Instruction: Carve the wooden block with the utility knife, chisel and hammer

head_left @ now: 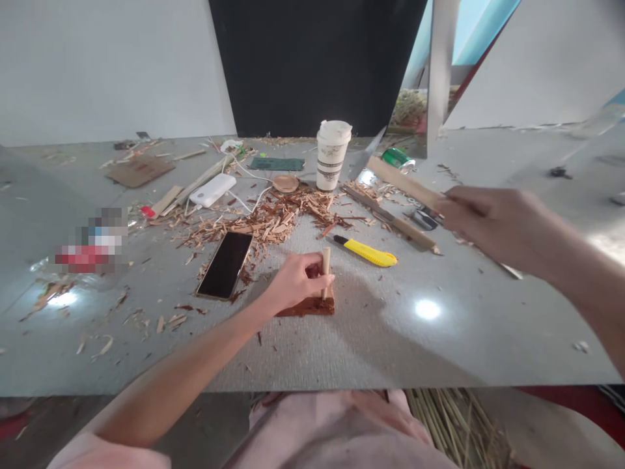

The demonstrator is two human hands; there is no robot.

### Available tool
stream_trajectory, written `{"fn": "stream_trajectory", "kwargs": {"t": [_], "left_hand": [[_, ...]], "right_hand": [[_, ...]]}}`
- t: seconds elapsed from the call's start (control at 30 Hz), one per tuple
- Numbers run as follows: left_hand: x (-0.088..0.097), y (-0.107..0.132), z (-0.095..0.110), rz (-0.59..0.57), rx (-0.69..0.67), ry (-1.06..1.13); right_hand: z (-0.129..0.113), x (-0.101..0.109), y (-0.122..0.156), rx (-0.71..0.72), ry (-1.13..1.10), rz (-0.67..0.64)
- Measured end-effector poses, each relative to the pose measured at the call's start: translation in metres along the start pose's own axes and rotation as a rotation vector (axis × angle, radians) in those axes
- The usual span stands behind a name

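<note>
My left hand (297, 280) pinches a short, pale wooden peg (325, 260) that stands upright, its lower end on a reddish-brown wood block (307, 307). The block lies flat on the table and is partly covered by the hand. Raised to the right, my right hand (488, 218) is closed round one end of a flat, light wooden stick (403, 182), which points left and away from me above the table. Just beyond the block rests a yellow utility knife (366, 251). Whether the peg sits in a hole cannot be seen.
A phone (225, 265) lies left of the block. Behind are wood shavings (273, 218), a white power bank (213, 190) with a cable, a paper cup (333, 156), a green can (398, 159) and a long file-like tool (390, 218). The grey table's front edge (234, 392) is close to me.
</note>
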State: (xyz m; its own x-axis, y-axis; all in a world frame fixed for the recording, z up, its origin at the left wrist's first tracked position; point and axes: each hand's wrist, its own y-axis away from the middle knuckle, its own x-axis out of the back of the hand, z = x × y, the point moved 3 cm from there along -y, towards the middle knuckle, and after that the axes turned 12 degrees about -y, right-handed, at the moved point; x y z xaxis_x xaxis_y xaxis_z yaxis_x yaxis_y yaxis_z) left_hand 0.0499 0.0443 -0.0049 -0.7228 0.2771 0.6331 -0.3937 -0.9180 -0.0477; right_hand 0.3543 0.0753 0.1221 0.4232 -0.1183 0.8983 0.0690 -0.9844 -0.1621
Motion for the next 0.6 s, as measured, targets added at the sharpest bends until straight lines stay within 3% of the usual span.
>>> {"fn": "stream_trajectory", "kwargs": {"t": [0.1, 0.2, 0.33, 0.47, 0.6], "left_hand": [[0.007, -0.002, 0.002, 0.019, -0.010, -0.053], [0.021, -0.001, 0.005, -0.001, -0.077, -0.307], [0.034, 0.005, 0.004, -0.179, -0.090, -0.653], [0.033, 0.012, 0.001, -0.276, 0.020, -0.704], [0.036, 0.012, 0.001, -0.240, 0.111, -0.609]], "right_hand": [[0.003, -0.034, -0.012, -0.014, 0.157, -0.130], [0.010, -0.072, -0.023, 0.024, 0.217, -0.146], [0.025, -0.104, -0.037, 0.075, 0.211, -0.094], [0.032, -0.116, -0.043, 0.236, 0.217, -0.036], [0.017, -0.108, -0.035, 0.360, 0.059, 0.175]]}}
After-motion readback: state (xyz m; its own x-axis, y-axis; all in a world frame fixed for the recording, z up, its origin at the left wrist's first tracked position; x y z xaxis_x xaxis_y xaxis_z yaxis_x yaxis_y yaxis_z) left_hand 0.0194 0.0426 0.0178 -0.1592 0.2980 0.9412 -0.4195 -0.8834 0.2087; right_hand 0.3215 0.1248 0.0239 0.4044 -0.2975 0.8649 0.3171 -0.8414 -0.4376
